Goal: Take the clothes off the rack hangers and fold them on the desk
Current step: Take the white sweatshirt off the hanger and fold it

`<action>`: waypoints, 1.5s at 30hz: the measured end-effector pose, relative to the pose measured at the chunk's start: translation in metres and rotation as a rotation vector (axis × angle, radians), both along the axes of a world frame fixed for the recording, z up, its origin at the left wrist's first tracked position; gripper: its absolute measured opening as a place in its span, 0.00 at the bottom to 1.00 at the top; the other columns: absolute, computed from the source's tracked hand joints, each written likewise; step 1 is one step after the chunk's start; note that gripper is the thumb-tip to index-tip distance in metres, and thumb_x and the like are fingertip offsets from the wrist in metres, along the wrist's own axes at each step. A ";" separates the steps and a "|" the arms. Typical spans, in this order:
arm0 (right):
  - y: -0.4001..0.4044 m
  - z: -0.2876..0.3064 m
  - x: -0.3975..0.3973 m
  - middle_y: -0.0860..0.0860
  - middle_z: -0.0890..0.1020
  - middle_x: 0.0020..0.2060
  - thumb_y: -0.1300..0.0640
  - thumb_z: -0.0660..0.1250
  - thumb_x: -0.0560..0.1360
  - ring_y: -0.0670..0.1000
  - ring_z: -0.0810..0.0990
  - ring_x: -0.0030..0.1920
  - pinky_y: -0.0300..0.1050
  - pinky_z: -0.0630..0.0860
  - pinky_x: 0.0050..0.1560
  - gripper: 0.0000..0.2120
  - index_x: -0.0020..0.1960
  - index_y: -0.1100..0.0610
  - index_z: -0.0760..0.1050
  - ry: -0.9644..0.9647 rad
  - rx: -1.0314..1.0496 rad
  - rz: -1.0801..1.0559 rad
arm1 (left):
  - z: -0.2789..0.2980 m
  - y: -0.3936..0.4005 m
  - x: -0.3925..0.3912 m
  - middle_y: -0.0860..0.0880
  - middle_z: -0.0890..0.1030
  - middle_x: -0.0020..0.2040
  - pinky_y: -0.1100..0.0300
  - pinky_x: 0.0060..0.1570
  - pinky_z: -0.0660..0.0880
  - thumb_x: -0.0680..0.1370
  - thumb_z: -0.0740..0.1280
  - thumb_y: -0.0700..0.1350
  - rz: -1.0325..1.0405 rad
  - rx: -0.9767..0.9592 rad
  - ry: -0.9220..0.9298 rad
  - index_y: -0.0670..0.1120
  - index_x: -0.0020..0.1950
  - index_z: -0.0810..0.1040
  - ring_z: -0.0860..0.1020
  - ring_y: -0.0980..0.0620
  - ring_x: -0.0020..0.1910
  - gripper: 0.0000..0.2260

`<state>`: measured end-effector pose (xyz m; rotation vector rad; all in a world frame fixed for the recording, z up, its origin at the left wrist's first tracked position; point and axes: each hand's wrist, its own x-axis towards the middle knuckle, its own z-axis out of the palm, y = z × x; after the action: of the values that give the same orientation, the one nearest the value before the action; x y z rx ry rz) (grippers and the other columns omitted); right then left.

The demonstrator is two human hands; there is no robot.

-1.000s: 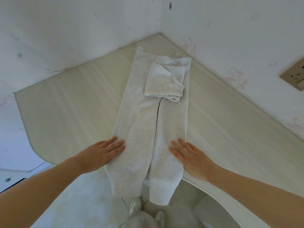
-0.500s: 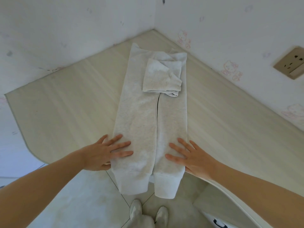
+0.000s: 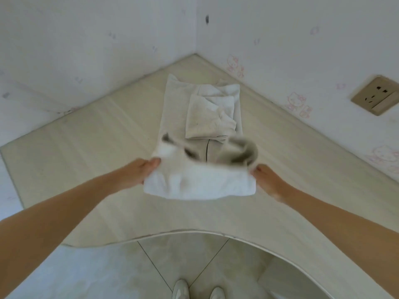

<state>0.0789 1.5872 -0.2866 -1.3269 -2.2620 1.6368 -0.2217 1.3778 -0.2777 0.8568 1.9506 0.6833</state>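
Left hand point(image 3: 140, 172) and right hand point(image 3: 266, 180) each pinched a side of the grey sweatpants point(image 3: 198, 180), cuff end lifted above the desk point(image 3: 86, 152). Risk: uneven pull could skew the fold or shift the folded top point(image 3: 208, 117).

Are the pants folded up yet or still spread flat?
Mid-fold. Both hands, left and right, grip the pants and lift the leg end over; the waist end lies flat on the desk.
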 end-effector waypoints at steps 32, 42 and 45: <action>0.035 -0.021 -0.049 0.56 0.75 0.59 0.55 0.65 0.78 0.57 0.75 0.55 0.55 0.75 0.57 0.19 0.65 0.60 0.67 -0.231 -0.018 -0.305 | -0.050 0.029 0.003 0.47 0.80 0.56 0.43 0.59 0.75 0.82 0.58 0.48 0.284 0.027 0.007 0.47 0.62 0.75 0.78 0.45 0.55 0.12; 0.029 -0.021 -0.052 0.55 0.67 0.63 0.53 0.65 0.78 0.57 0.72 0.56 0.54 0.73 0.57 0.38 0.76 0.46 0.42 -0.198 -0.102 -0.351 | -0.046 0.031 -0.007 0.47 0.73 0.57 0.52 0.52 0.74 0.78 0.67 0.43 0.245 0.061 0.059 0.55 0.69 0.56 0.76 0.46 0.54 0.26; 0.021 -0.016 -0.056 0.55 0.61 0.71 0.57 0.64 0.78 0.56 0.69 0.59 0.51 0.68 0.58 0.39 0.76 0.41 0.39 -0.146 -0.055 -0.257 | -0.039 0.029 -0.008 0.44 0.74 0.56 0.51 0.51 0.77 0.77 0.64 0.39 0.178 0.038 -0.019 0.60 0.64 0.57 0.77 0.44 0.52 0.24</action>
<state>0.0230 1.6077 -0.3031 -1.7199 -2.0237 1.5716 -0.2296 1.4070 -0.3163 0.7026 2.0179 0.8321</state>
